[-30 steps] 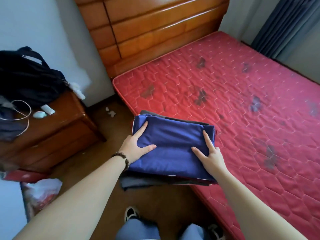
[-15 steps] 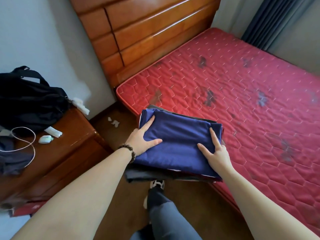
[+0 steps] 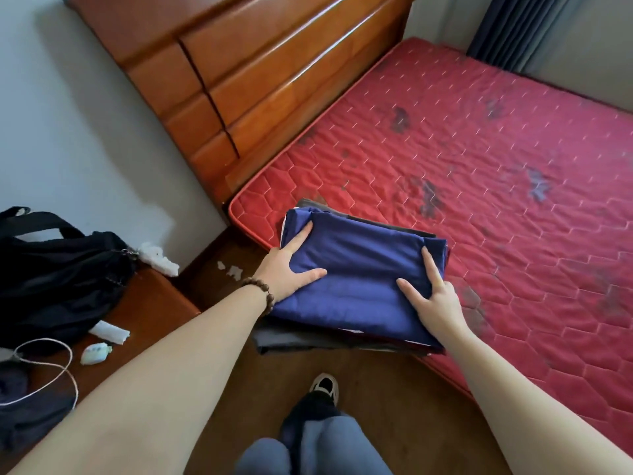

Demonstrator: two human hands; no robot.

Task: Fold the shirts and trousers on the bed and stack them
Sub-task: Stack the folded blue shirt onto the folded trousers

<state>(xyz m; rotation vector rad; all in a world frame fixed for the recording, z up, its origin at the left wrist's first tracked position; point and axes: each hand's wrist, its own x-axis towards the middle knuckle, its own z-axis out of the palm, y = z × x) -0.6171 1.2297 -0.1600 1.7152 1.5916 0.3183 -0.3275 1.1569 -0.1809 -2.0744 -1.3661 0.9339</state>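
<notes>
A stack of folded clothes [image 3: 359,269], with a dark blue garment on top and dark grey ones [image 3: 284,339] beneath, sits over the near corner of the red mattress [image 3: 479,159] and overhangs its edge. My left hand [image 3: 286,269] grips the stack's left side, thumb and forefinger lying on the blue cloth and the other fingers hidden. My right hand [image 3: 433,303] grips the right side the same way, thumb and forefinger on top. I cannot tell whether the stack rests on the mattress or hangs just above it.
The wooden headboard [image 3: 260,63] rises behind the stack. To the left, a wooden nightstand [image 3: 154,303] carries a black bag [image 3: 58,275], a white cable [image 3: 65,371] and small white items. My shoe [image 3: 324,385] stands on the brown floor. A dark curtain [image 3: 513,25] hangs at the far right.
Both hands have kept their hold on the stack while I stepped forward, one leg swinging ahead. The stack now lies further onto the mattress corner, nearer the headboard.
</notes>
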